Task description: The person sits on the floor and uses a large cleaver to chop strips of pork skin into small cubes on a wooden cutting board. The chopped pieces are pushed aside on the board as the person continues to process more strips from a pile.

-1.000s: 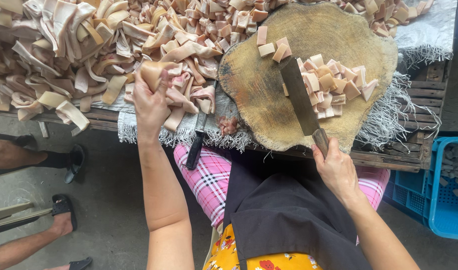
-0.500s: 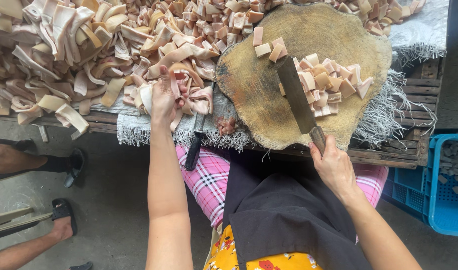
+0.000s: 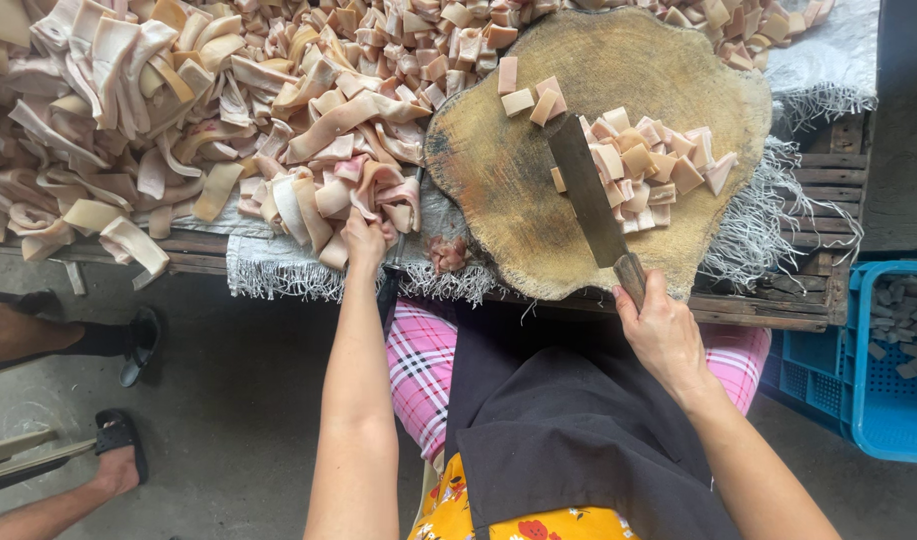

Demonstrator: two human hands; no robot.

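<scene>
Table edge, left grip [image 3: 363, 240] half-buried

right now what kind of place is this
Probably an informal meat-preparation stall or workshop, perhaps at a market. A big heap of pale pink cut skin strips covers a rough wooden plank table, the right hand holds a broad steel cleaver over a round tree-trunk chopping block, above a bare concrete floor.
</scene>
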